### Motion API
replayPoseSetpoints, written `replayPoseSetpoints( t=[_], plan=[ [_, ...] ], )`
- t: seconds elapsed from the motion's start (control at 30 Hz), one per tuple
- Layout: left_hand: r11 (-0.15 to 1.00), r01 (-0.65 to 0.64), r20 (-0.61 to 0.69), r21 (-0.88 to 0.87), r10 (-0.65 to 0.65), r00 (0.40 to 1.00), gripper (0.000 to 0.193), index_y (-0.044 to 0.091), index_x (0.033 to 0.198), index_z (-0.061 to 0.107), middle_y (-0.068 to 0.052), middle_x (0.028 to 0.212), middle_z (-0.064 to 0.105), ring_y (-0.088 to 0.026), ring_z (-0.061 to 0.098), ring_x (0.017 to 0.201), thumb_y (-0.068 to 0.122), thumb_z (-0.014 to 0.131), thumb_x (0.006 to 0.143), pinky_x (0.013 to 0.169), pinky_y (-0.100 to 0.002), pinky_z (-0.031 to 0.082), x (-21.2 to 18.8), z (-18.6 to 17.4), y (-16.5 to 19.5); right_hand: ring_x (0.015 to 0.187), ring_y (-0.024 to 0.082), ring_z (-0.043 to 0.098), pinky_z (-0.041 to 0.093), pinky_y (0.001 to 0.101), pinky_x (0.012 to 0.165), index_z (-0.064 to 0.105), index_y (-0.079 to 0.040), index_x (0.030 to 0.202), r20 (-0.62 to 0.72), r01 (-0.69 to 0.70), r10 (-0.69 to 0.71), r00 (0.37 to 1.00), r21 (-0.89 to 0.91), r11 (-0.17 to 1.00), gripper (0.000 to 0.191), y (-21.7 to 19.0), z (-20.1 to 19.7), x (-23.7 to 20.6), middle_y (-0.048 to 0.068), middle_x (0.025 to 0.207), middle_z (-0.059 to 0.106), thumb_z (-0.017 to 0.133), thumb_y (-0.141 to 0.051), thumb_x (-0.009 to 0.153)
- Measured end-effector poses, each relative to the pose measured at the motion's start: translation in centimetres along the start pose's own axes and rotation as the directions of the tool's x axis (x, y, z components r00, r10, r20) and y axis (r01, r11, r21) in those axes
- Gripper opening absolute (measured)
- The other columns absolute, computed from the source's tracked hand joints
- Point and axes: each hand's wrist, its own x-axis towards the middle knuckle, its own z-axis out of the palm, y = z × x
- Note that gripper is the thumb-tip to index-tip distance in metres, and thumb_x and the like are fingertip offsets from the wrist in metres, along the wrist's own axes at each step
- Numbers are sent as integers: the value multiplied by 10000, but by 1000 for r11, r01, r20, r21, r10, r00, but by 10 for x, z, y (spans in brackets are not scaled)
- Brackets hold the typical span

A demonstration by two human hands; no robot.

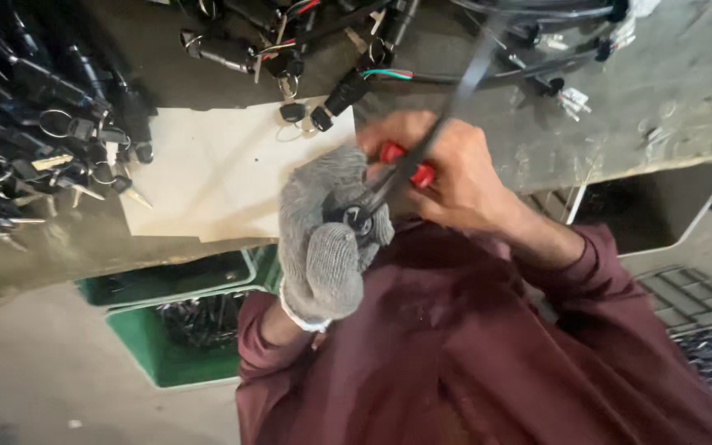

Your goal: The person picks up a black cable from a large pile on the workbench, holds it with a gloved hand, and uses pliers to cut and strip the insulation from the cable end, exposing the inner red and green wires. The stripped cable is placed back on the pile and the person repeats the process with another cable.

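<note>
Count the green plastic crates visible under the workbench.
2. One green crate sits on the floor below the bench edge, holding dark parts; a second green crate lies just behind it, partly hidden by the bench. Others may be hidden.

Grey knitted glove (327, 239), red-handled tool (405, 163), maroon sleeves (488, 330), green crate (166, 350), cream paper (216, 173).

A grey knitted cloth glove (327, 239) looks coarse; the tool's red handles (409, 163) seem glossy plastic. Matt cardboard (208, 181) covers a rough, stained tabletop (669, 99); the keys (59, 156) are shiny metal.
</note>
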Motion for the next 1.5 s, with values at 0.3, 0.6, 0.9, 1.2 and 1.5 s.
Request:
replayPoseSetpoints(
  t=[0.3, 0.6, 0.9, 1.2, 1.5],
  plan=[
    [999, -28, -64, -42, 25, 998, 854, 53, 1627, 277, -62, 999, 632, -37, 528, 719, 469, 687, 1005, 602, -162, 397, -10, 9, 13, 775, 241, 656, 496, 372, 616, 571, -105, 803, 18, 254, -303, 953, -592, 765, 450, 19, 5, 12, 25, 780, 603, 904, -402, 854],
    [402, -329, 155, 854, 408, 900, 769, 8, 1580, 315, -200, 1342, 632, -280, 706, 1142, 160, 777, 984, 973, -353, 583, -9, -10, -5, 932, 273, 632, 515, 387, 709, 577, -59, 1059, -22, 173, -214, 977, -513, 841, 449, 25, 15, -7, 68, 1016, 617, 811, -162, 690],
    [-157, -210, 262, 965, 607, 750, 657, -9, 1479, 437, -175, 1276, 647, -380, 661, 1028, 202, 812, 983, 860, -482, 539, -9, -16, -49, 819, 280, 622, 479, 402, 634, 550, -70, 949, -110, 7, -89, 990, -589, 808, 412, 13, 20, -27, 71, 871, 590, 858, -201, 709],
    [-439, -100, 370, 893, 591, 716, 628, 19, 1467, 475, -187, 1353, 595, -377, 624, 1132, 171, 787, 944, 935, -511, 534, -1, -20, -47, 834, 297, 636, 489, 419, 671, 575, -79, 1006, -183, -119, 46, 982, -407, 906, 409, 15, 42, -39, 65, 897, 619, 813, -111, 674],
    [297, -353, 258, 887, 316, 913, 699, 12, 1595, 393, -89, 1442, 639, -265, 709, 1117, 114, 771, 1017, 902, -355, 603, -8, -7, 6, 833, 307, 633, 497, 422, 684, 573, -80, 907, -166, 83, -162, 973, -401, 912, 330, 30, 34, -23, 79, 856, 600, 804, -127, 677]
  ],
)
